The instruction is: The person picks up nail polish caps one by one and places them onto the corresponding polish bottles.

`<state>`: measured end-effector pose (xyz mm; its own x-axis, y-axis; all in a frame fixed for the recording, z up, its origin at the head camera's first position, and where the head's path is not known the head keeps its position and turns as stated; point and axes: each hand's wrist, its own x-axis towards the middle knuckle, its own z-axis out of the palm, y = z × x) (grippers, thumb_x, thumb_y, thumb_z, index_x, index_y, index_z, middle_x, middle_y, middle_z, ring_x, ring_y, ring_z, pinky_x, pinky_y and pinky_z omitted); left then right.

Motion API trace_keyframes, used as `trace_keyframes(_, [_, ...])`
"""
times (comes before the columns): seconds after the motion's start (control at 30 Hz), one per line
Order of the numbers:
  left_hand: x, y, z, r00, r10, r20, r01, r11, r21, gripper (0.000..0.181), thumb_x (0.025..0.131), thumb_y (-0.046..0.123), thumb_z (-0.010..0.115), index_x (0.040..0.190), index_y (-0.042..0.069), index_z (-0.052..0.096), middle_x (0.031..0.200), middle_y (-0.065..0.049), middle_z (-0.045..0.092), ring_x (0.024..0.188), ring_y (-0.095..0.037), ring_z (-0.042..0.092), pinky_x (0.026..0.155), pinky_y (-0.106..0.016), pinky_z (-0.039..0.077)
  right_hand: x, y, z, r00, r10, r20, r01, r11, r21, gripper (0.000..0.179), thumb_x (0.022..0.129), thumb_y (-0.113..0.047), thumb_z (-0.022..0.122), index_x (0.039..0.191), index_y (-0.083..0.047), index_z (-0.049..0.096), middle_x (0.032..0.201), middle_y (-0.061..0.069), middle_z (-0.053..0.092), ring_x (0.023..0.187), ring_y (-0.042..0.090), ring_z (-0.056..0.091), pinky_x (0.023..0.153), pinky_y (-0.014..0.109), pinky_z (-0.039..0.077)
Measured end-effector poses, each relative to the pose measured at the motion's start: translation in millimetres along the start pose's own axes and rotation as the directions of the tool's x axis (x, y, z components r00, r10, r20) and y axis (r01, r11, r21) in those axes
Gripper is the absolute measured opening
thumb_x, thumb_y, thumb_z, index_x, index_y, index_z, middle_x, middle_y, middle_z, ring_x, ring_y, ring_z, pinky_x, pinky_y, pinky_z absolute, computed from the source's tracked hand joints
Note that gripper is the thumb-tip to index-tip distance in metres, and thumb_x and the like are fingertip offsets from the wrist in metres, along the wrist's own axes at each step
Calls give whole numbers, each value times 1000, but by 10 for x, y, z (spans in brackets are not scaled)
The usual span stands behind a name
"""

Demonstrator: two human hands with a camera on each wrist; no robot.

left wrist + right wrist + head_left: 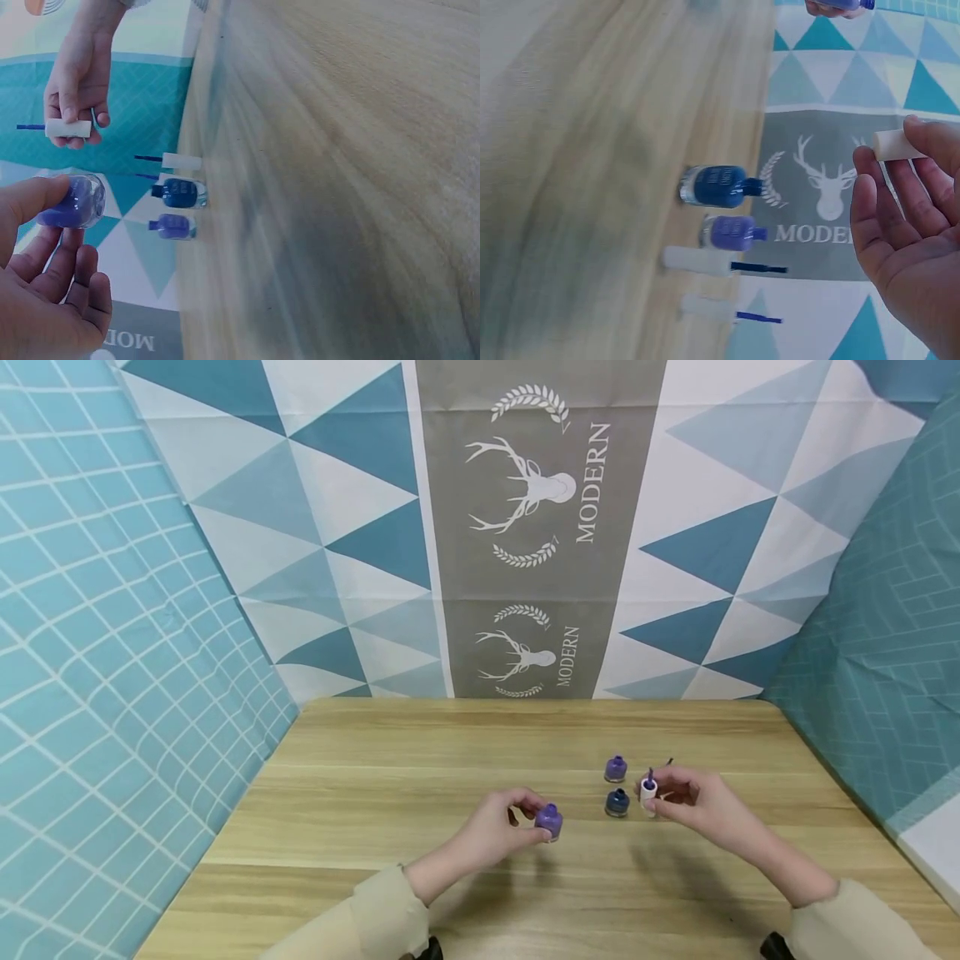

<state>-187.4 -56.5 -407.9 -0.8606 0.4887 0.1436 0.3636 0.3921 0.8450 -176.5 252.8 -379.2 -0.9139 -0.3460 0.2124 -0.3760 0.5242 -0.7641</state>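
My left hand (506,818) pinches an uncapped bottle of purple nail polish (549,823) between thumb and fingers, held above the table. Between thumb and fingertips, my right hand (693,802) grips a white brush cap (67,128), its purple brush pointing up. Two more uncapped nail polish bottles stand upright between the hands: a smaller-looking purple one (616,769) and, nearer me, a dark blue one (617,803). Beside them, two white brush caps (697,259) (707,307) stand on the table, brushes upward; in the head view the right hand largely hides them.
The wooden table (360,777) reaches back to a patterned cloth backdrop (360,527). Blue tiled-pattern cloth (112,610) hangs on the left, and teal cloth (885,610) on the right. A white surface (937,843) shows past the table's right edge.
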Motion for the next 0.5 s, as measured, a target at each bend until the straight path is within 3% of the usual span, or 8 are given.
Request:
trace_keyframes(0.17, [-41,64,-86,1000,5,-4,-5,1000,8,25,77,18,77,100,13,68,89,7,65,86,-12,56,70,-21,45,36,-150,-53,1000,4,-20,-5,999,-39,29,86,-16,69,110,0,65,98,8,67,79,4,62,64,23,54])
trace_keyframes(0.5, [-67,115,-230,999,35,-14,-35,999,26,25,75,16,79,98,12,68,92,4,68,88,-19,58,71,-23,44,137,-364,-110,999,-5,-40,3,1000,-31,36,85,-17,70,116,0,61,99,10,68,81,5,64,67,23,54])
